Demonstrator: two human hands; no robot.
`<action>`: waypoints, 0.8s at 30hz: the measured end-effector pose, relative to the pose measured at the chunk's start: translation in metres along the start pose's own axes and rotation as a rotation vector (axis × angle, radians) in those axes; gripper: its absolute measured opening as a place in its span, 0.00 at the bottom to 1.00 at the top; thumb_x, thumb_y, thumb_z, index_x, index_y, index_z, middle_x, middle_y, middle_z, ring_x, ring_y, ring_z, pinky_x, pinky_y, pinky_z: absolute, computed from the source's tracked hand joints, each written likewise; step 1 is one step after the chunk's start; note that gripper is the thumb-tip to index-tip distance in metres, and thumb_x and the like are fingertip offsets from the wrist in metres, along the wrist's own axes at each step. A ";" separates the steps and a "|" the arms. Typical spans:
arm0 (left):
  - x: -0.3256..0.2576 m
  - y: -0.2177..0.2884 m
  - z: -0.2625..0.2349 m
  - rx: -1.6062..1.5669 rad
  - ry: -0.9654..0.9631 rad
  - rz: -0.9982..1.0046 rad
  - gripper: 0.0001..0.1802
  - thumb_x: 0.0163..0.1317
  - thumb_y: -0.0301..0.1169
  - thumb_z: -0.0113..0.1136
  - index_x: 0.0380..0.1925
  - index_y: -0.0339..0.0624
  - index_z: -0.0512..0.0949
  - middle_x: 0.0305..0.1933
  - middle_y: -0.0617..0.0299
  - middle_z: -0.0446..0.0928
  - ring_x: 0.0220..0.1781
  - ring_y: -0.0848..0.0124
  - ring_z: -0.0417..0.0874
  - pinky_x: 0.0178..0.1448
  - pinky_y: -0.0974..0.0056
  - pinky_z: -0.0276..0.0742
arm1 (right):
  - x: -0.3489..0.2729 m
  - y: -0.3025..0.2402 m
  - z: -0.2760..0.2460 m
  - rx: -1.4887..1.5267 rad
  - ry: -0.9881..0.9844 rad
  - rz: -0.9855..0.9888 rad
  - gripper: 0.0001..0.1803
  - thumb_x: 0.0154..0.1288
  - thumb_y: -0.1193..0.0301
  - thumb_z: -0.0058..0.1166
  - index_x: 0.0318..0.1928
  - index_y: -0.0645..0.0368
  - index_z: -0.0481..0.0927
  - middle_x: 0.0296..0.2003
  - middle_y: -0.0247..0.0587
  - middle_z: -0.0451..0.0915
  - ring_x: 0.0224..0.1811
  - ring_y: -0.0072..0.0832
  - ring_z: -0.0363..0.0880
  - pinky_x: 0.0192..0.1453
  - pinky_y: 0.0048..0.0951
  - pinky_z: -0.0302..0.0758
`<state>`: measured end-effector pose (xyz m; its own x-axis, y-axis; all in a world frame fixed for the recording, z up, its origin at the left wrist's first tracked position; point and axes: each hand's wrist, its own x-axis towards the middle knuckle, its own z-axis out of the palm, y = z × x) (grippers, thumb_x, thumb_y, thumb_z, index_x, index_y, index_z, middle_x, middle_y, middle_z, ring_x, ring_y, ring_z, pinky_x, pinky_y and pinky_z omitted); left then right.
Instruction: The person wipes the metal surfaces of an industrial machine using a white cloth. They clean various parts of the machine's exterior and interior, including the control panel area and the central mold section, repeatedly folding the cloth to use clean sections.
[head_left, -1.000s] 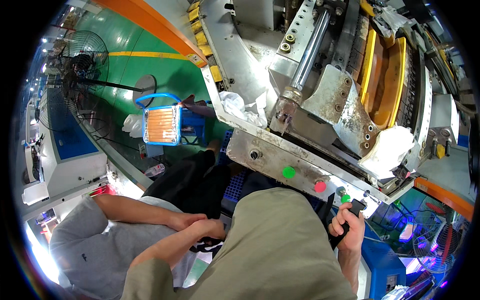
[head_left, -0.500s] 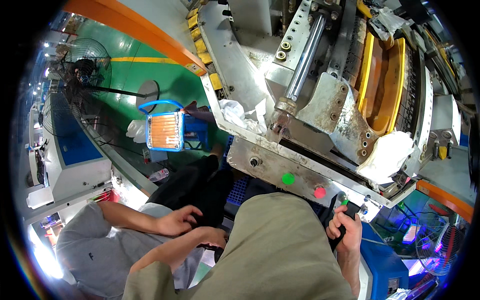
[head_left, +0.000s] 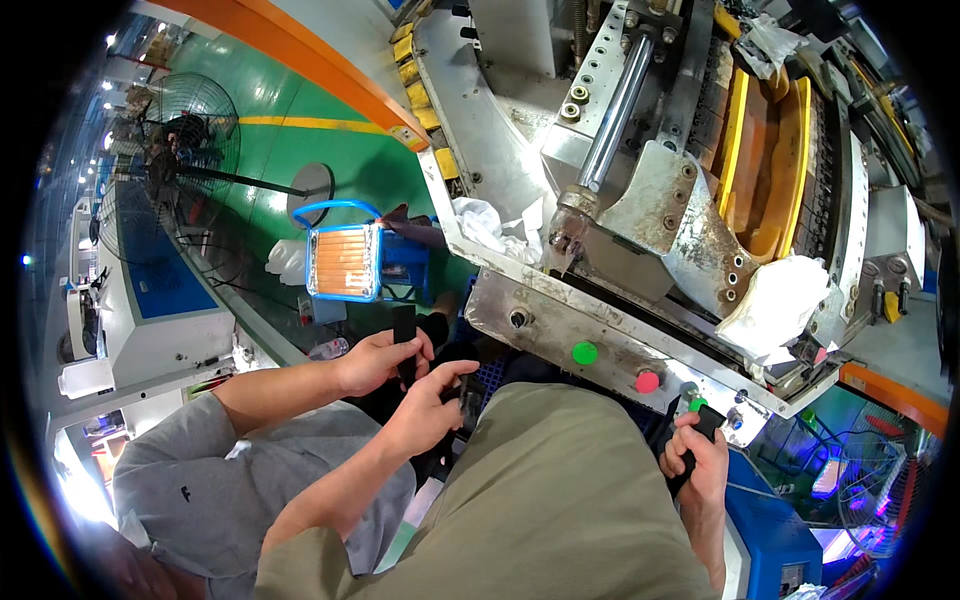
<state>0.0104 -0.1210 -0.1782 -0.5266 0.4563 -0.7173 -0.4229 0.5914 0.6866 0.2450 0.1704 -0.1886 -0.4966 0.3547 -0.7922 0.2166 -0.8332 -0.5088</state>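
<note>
My left hand [head_left: 425,412], at the end of the olive sleeve, is closed on a small black object [head_left: 466,400] beside my body. The kind of object is unclear, as the fingers partly cover it. My right hand [head_left: 698,462] grips a black flat, handle-like piece [head_left: 709,424], its top showing above the fingers just below the machine's control panel [head_left: 620,360]. On my left, a person in a grey shirt [head_left: 290,460] holds a black strip [head_left: 404,335] upright in one hand [head_left: 380,362], close to my left hand.
Ahead stands a large metal machine with a chrome rod [head_left: 615,120], a yellow-edged brown mould [head_left: 760,165] and a white cloth [head_left: 775,305]. Its panel carries a green button [head_left: 584,352] and a red button [head_left: 647,382]. A blue-framed stool [head_left: 343,262] and a fan [head_left: 185,140] stand left.
My left hand has risen slightly, and the black object in it now shows. The other person's hand has moved up and now holds a black strip. More of the piece in my right hand shows.
</note>
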 end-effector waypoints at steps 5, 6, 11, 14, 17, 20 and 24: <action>0.008 -0.001 -0.012 -0.422 -0.134 0.035 0.27 0.61 0.17 0.54 0.62 0.32 0.70 0.30 0.67 0.70 0.26 0.75 0.73 0.35 0.68 0.72 | 0.000 0.002 0.000 -0.076 -0.060 -0.026 0.08 0.67 0.75 0.53 0.45 0.64 0.74 0.19 0.33 0.68 0.14 0.22 0.64 0.20 0.27 0.60; 0.009 -0.001 -0.013 -0.466 -0.189 0.018 0.26 0.61 0.17 0.54 0.61 0.33 0.71 0.31 0.67 0.70 0.26 0.75 0.73 0.35 0.68 0.72 | 0.001 0.002 0.001 -0.102 -0.067 -0.030 0.09 0.66 0.76 0.53 0.45 0.64 0.74 0.19 0.34 0.69 0.14 0.22 0.64 0.20 0.27 0.60; 0.022 0.009 0.011 -0.295 -0.192 0.021 0.21 0.60 0.18 0.56 0.54 0.40 0.75 0.31 0.69 0.72 0.26 0.80 0.72 0.33 0.71 0.72 | 0.008 0.005 0.002 -0.315 -0.055 -0.056 0.07 0.67 0.76 0.55 0.43 0.64 0.76 0.19 0.31 0.70 0.16 0.18 0.64 0.21 0.24 0.60; 0.035 0.016 0.037 0.003 -0.177 0.088 0.16 0.59 0.23 0.62 0.49 0.41 0.78 0.33 0.65 0.76 0.30 0.77 0.75 0.36 0.68 0.74 | 0.020 0.010 0.002 -0.513 -0.073 -0.065 0.06 0.67 0.74 0.57 0.43 0.61 0.79 0.23 0.27 0.73 0.18 0.14 0.64 0.23 0.21 0.60; 0.046 0.016 0.063 0.222 -0.198 0.178 0.11 0.58 0.25 0.62 0.42 0.35 0.79 0.36 0.64 0.78 0.33 0.76 0.78 0.38 0.69 0.75 | 0.030 0.016 0.007 -0.881 -0.064 -0.210 0.10 0.67 0.70 0.58 0.45 0.63 0.79 0.31 0.35 0.80 0.30 0.23 0.77 0.36 0.24 0.72; 0.050 0.010 0.082 0.288 -0.206 0.331 0.13 0.58 0.27 0.62 0.42 0.33 0.79 0.35 0.53 0.80 0.35 0.68 0.80 0.43 0.64 0.77 | 0.031 0.014 0.022 -1.112 -0.128 -0.331 0.14 0.66 0.67 0.58 0.47 0.64 0.78 0.39 0.53 0.83 0.42 0.40 0.84 0.49 0.34 0.77; 0.051 0.018 0.092 0.474 -0.248 0.351 0.12 0.58 0.27 0.62 0.40 0.33 0.77 0.37 0.44 0.80 0.39 0.53 0.83 0.45 0.57 0.78 | 0.035 0.017 0.036 -1.299 -0.250 -0.418 0.12 0.64 0.68 0.58 0.44 0.63 0.78 0.38 0.55 0.82 0.42 0.52 0.82 0.46 0.43 0.77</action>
<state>0.0437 -0.0258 -0.2132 -0.3638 0.7832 -0.5043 0.1458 0.5825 0.7996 0.2009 0.1533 -0.2132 -0.8236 0.2780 -0.4944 0.5662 0.3516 -0.7455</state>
